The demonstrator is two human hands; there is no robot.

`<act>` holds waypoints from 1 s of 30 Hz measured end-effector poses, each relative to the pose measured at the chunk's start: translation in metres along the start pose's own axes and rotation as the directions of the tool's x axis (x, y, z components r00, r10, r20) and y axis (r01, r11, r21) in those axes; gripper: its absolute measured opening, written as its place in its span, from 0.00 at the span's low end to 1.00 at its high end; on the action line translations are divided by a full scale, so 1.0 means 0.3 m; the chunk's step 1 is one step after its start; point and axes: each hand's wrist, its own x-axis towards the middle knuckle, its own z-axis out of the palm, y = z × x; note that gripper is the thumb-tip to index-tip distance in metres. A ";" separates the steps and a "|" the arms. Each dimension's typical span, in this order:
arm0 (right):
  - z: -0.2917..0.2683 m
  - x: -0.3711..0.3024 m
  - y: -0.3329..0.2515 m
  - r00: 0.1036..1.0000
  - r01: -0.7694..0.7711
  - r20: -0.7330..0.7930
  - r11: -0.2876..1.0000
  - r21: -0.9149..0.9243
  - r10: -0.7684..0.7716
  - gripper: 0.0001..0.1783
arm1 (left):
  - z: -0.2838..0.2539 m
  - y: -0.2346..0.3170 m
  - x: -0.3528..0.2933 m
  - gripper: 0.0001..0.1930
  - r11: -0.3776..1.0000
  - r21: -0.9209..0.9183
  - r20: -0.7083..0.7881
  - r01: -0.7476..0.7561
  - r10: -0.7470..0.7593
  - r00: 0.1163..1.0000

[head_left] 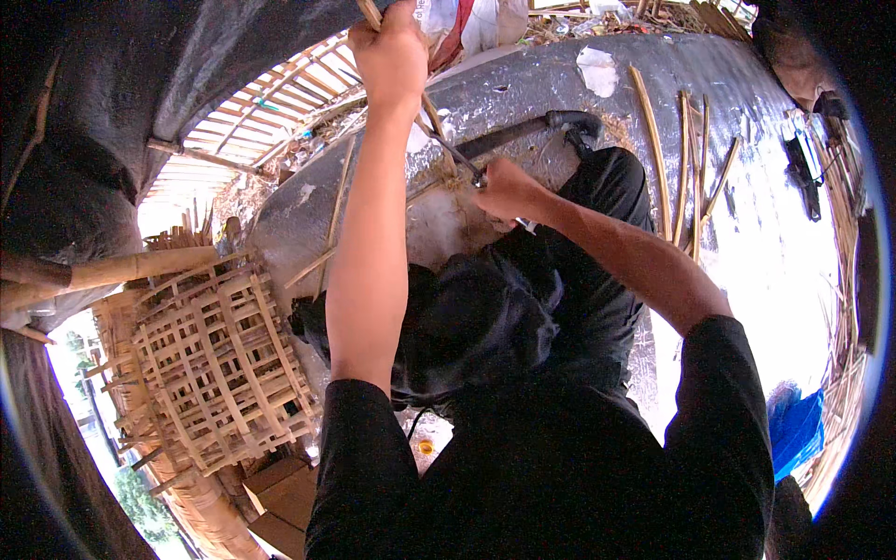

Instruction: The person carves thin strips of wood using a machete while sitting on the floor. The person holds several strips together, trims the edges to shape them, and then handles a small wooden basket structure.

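Note:
At the top of the view my left hand (392, 58) is raised at the end of an outstretched arm. Its fingers are wrapped round a thin bamboo strip (431, 114), which slants down below the fist. My right hand (511, 192) is closed on the handle of a knife. The narrow blade of the knife (455, 153) points up and left and crosses close to the strip; I cannot tell whether they touch. A pale handle end shows below the right fist. Under both hands are my bent legs in black trousers (611, 201).
A woven bamboo lattice panel (219, 359) leans at the left. Several bamboo strips (684, 168) lie on the dark sheet (523, 79) to the right. A curved dark sickle-like piece (523, 133) lies ahead. A blue sheet (796, 431) sits at lower right, cardboard (285, 499) at lower left.

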 end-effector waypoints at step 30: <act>-0.166 -0.005 0.000 0.906 0.151 -0.148 0.628 -0.764 -0.397 0.24 | -0.201 0.109 -0.020 0.22 0.944 -0.152 0.642 0.293 -0.131 0.755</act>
